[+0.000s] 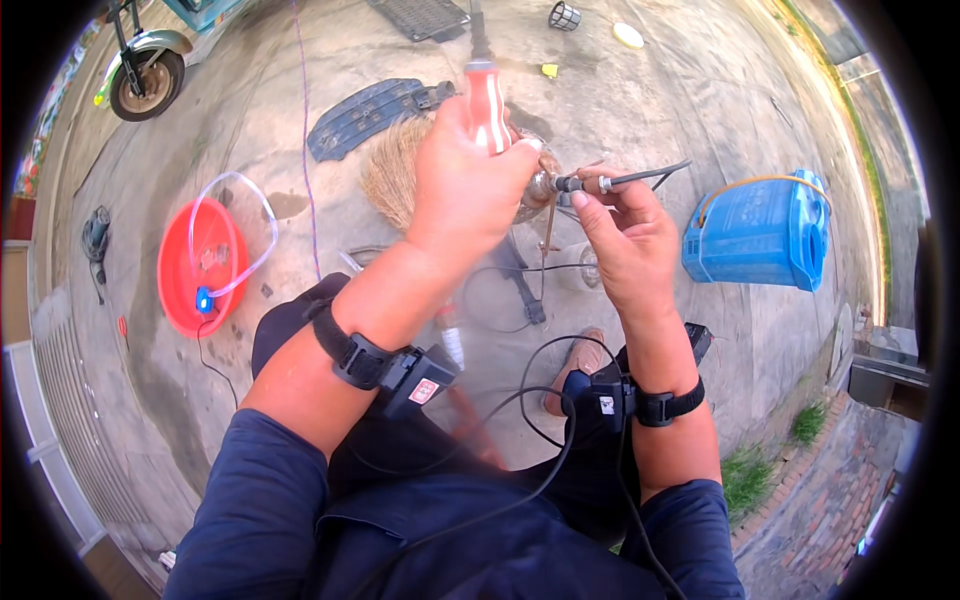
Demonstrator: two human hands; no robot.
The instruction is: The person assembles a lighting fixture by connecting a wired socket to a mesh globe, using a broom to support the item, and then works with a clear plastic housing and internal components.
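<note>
My left hand [455, 190] is wrapped around a red handle with white stripes [488, 105]; a dark shaft extends from its far end. Against the fingers of this hand is a rounded, dirty metal part [541, 185], largely hidden behind it. Just to the right, my right hand [635, 245] pinches a thin black rod with a metal fitting [603, 184], whose near end meets the metal part. Below the metal part hangs a thin brownish strip [548, 225]. Behind my left hand lies a straw broom [388, 170].
A red basin [172, 285] with a clear hose [268, 215] stands left. On the right is a blue jerrycan [755, 235]. A dark plastic panel [365, 118], a black basket [564, 16] and a wheel [148, 85] lie farther off. Black cables [530, 400] loop between my forearms.
</note>
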